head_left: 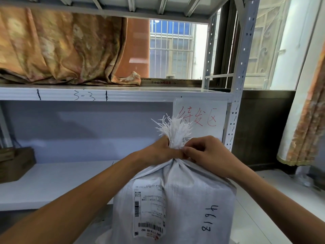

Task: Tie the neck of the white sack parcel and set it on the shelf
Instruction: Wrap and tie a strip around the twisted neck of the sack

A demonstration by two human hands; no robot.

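Observation:
The white woven sack parcel stands upright in front of me, low and right of centre, with a shipping label and black handwritten digits on its side. Its neck is bunched tight, and frayed white strands fan out above the bunch. My left hand is closed around the neck from the left. From the right, my right hand pinches the neck at the same spot, fingertips touching the left hand. Whether a tie is around the neck is hidden by my fingers. The white metal shelf lies behind and left of the sack.
A dark wooden crate sits at the left end of the lower shelf board. The board above, marked 3-3, carries orange draped cloth. A paper sign with red writing hangs on the perforated upright. Window and curtain are to the right.

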